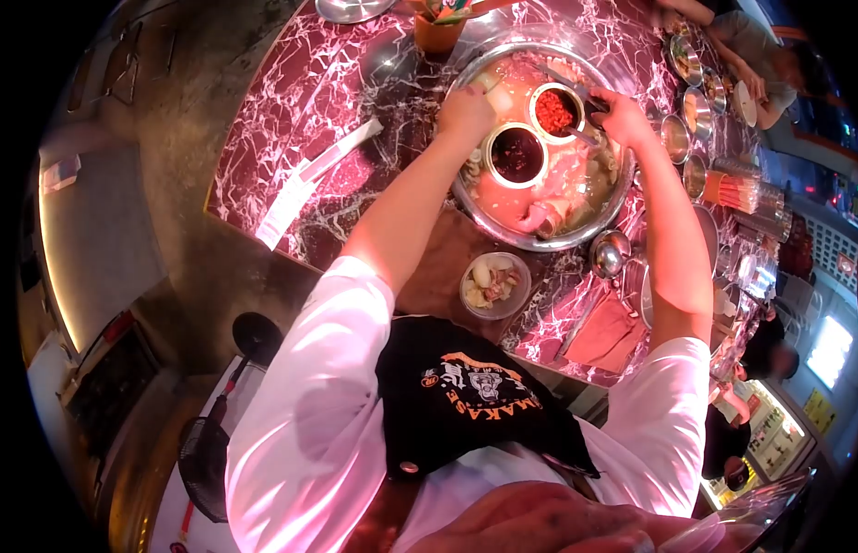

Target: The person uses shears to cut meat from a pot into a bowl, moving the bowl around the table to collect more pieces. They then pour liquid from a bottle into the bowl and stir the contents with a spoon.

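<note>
A large round metal pan (492, 236) holds a reddish broth with pieces of food in it. Two pale round pots sit inside: one with chopped red filling (554, 110), the other with dark contents (517, 156). My right hand (621, 118) is closed on metal tongs (587, 100), whose arms reach beside the red-filled pot. At the pan's left rim, my left hand (467, 114) has its fingers curled; a pale piece shows near them, but what they grip is hidden. Near me stands a clear bowl (495, 286) of garlic-like cloves and other pale pieces.
A metal ladle (610, 252) and a folded brown cloth (606, 334) lie right of the bowl. Small metal bowls (695, 112) line the right side, where another person's arm (744, 76) reaches in. A paper strip (314, 175) lies on the marbled table (263, 120) at left.
</note>
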`<state>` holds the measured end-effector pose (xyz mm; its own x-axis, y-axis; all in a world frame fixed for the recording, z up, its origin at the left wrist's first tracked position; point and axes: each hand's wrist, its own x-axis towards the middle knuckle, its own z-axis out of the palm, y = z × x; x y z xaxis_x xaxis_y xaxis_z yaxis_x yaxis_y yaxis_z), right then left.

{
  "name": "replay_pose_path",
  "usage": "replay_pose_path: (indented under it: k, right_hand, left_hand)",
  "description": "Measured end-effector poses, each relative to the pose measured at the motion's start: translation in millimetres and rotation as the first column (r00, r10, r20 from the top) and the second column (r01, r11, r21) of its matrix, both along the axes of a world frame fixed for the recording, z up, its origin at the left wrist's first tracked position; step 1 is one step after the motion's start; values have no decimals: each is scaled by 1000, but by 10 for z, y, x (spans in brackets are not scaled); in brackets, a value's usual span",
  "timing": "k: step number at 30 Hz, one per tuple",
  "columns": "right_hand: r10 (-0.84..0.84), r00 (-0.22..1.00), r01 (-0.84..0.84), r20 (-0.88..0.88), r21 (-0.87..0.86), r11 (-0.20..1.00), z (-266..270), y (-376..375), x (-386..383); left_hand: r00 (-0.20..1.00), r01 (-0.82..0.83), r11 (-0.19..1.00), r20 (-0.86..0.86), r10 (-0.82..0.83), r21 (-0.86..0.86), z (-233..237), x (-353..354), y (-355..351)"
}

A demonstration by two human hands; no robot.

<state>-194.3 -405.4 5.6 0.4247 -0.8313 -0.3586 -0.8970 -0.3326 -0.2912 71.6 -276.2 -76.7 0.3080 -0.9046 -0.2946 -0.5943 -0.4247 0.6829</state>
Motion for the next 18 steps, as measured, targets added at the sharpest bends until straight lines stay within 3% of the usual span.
replay_pose_path:
  k: [3, 6, 7, 10, 11, 14, 16, 18]
  right_hand:
    - [-17, 994, 9, 104, 79, 997, -103, -24, -51]
    - [-26, 995, 22, 101, 45, 999, 35, 83, -81]
    - [-117, 992, 112, 51, 85, 990, 141, 148, -79]
    - [-149, 989, 149, 14, 3, 989, 460, 418, -104]
    - [-164, 986, 166, -37, 56, 985, 563, 470, -93]
    - [-118, 976, 112, -184, -43, 993, 600, 600, 57]
    - [-146, 976, 147, -158, -5, 989, 362, 557, 79]
    - [-68, 998, 69, 9, -103, 992, 107, 532, 105]
  left_hand:
    - [998, -58, 996, -25, 56, -70, -6, -193, -93]
    - [986, -139, 984, -111, 127, -110, -31, -258, -134]
    - [975, -182, 972, -158, 158, -151, -85, -271, -137]
    - [951, -238, 957, -239, 196, -164, -226, -269, -161]
    - [951, -239, 957, -236, 197, -162, -265, -260, -157]
    - [942, -248, 948, -279, 188, -200, -338, -247, -141]
    - [927, -237, 948, -340, 157, -212, -369, -243, -137]
    - [928, -233, 946, -342, 148, -224, -394, -242, -123]
